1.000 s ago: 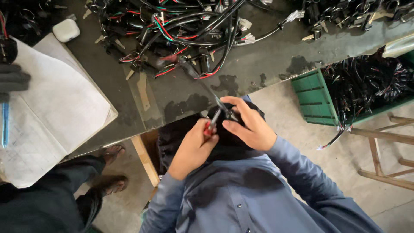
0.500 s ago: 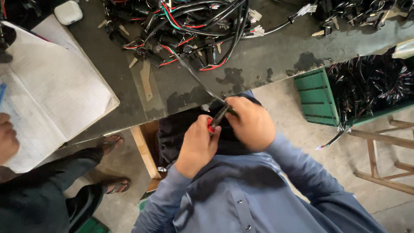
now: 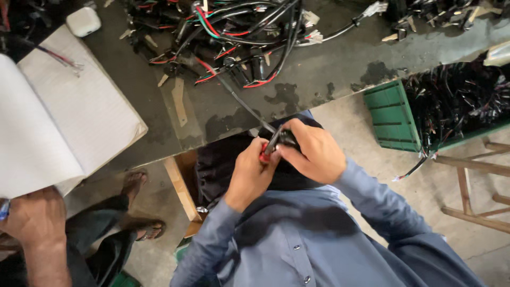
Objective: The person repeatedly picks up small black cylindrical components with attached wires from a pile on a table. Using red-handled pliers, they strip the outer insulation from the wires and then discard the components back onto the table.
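Hands meet over my lap, below the workbench (image 3: 329, 79).
My left hand (image 3: 249, 175) pinches a red-handled tool (image 3: 265, 151); my right hand (image 3: 311, 151) grips the black cable (image 3: 244, 103).

Green crate (image 3: 390, 114), blue shirt (image 3: 297, 239), white notebook (image 3: 58, 122)

Matt, stained dark tabletop (image 3: 329, 69); glossy plastic-sheathed wires (image 3: 234, 32); smooth paper notebook (image 3: 58, 122); green plastic crate (image 3: 390, 114).

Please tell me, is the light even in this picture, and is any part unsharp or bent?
Head view: soft daylight, no hard shadows; the dark table shows a dull sheen; the hands, left hand and right hand, are sharp; the open notebook looks overbright; edges bend slightly toward the corners.
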